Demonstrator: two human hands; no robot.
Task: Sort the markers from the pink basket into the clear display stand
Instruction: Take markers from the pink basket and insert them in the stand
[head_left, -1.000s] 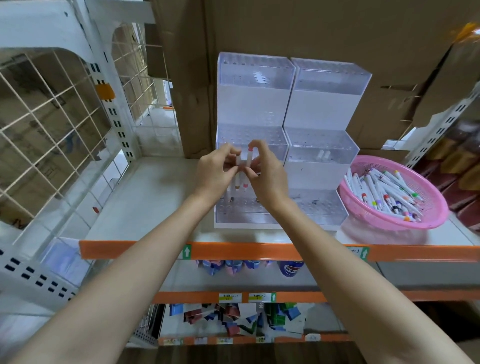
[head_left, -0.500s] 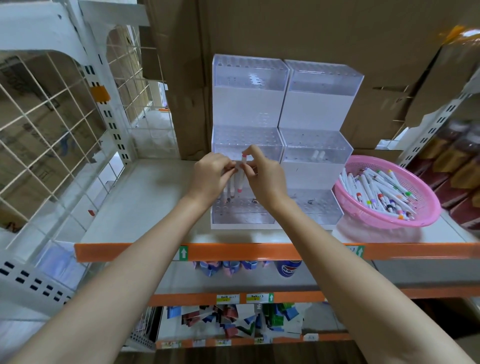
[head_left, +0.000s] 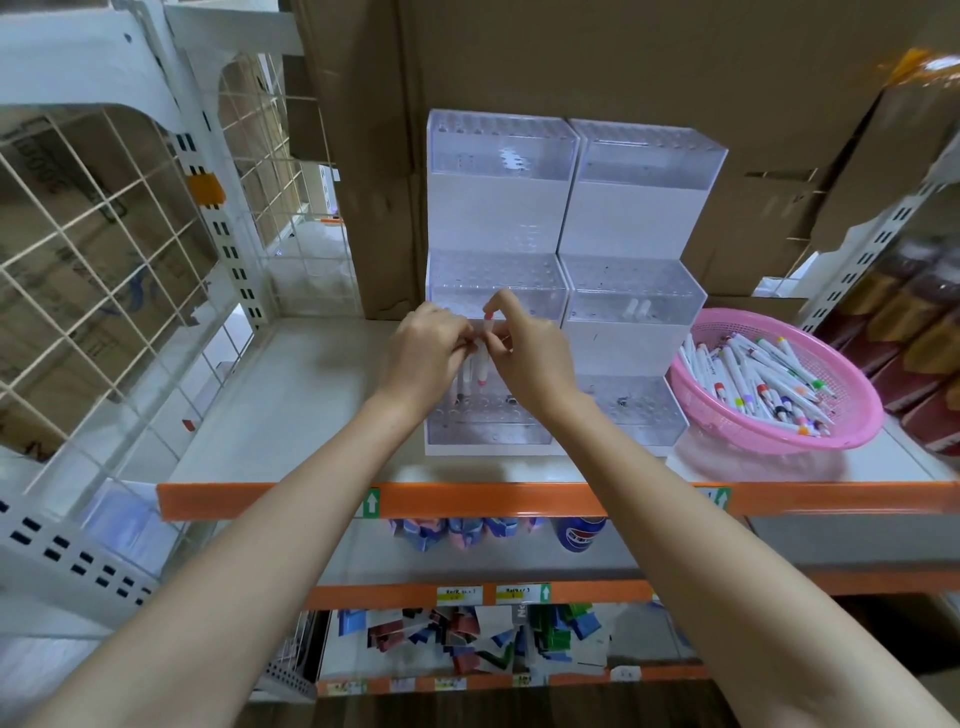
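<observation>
— Warehouse shelf (head_left: 291, 415), orange front edge. What's happening?
— Left hand (head_left: 428, 353) & right hand (head_left: 535, 358): fingers pinching a red-tipped marker (head_left: 483, 364), upright over the clear display stand (head_left: 498, 208), low tier, mid-shelf. Pink basket (head_left: 852, 431) at right edge.

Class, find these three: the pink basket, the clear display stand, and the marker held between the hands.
pink basket (head_left: 841, 439): head view, on its front wall.
clear display stand (head_left: 498, 213): head view, on the white front of its top left step.
marker (head_left: 482, 364): head view, on its white barrel, below the pink cap.
</observation>
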